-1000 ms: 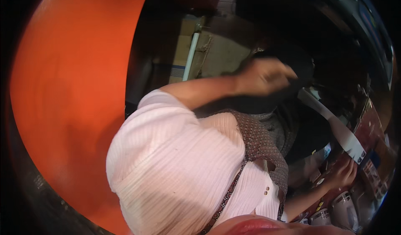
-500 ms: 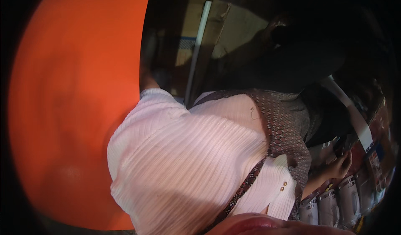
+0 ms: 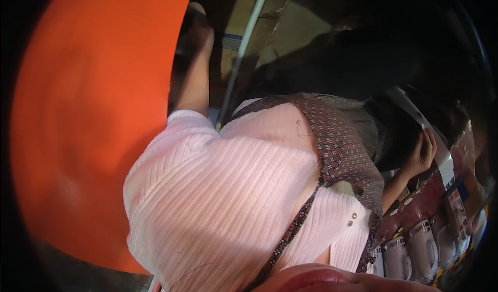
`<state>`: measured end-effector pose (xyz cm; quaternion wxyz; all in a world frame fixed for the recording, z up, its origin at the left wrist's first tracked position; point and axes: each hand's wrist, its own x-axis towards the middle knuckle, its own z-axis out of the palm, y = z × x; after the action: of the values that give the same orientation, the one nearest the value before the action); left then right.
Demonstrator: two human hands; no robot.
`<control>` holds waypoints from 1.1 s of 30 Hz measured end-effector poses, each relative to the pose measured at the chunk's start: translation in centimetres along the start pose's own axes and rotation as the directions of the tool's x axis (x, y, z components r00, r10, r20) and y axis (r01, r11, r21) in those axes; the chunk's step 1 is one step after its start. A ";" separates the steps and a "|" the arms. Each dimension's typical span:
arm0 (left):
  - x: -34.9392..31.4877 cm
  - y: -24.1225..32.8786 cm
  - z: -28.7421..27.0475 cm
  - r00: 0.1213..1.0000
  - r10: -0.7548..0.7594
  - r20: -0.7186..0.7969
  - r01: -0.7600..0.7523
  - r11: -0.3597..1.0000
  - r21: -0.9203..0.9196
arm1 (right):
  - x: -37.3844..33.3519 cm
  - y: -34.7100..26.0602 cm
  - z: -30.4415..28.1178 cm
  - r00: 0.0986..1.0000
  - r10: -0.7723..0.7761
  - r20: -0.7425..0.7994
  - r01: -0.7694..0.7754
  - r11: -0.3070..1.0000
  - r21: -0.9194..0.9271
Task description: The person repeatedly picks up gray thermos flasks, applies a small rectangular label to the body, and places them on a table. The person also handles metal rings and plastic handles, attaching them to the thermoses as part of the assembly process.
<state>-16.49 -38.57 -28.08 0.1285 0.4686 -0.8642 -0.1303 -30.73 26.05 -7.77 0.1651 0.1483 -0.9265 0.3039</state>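
Note:
My left hand (image 3: 198,26) reaches out past the white sleeve at the upper left, beside a large orange surface (image 3: 93,136). It is dark and smeared, so its fingers and anything in them cannot be made out. My right hand (image 3: 425,152) is at the right, beyond the patterned apron (image 3: 337,141). Its fingers are stretched and slightly apart, with nothing visible in them. A pale strip (image 3: 445,165) runs close beside that hand; whether they touch cannot be told.
Several grey-white mug shapes (image 3: 423,248) with handles line the lower right, below a dark red surface (image 3: 417,206). A pale pole (image 3: 250,27) slants down at the upper middle, in front of a brownish, box-like panel (image 3: 295,30). Deep shadow covers the upper right.
My left forearm has come into fuller view at the upper left. My right hand has moved up, away from the mug shapes toward the pale strip, its fingers straighter. The view has shifted slightly.

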 end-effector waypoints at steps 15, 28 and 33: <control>-20.7 46.9 -25.3 -0.518 0.746 -0.419 -0.781 -0.612 -0.125 | 5.3 -13.0 -5.9 0.810 -0.418 -0.412 0.328 0.904 -0.275; -20.7 59.5 -15.0 -0.310 0.847 -0.432 -0.075 -0.475 -0.877 | 10.7 4.5 -7.7 0.943 0.228 -0.241 0.181 0.255 0.950; -20.5 59.5 -12.4 -0.227 0.974 0.021 -0.039 0.012 -0.999 | 8.1 2.9 -8.7 0.642 -0.123 -0.757 -0.201 0.925 -0.321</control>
<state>-47.62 8.73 1.97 -0.1436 -0.3971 -0.6684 -0.6123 -37.22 32.26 0.55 0.5594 -0.0490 -0.8123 0.1576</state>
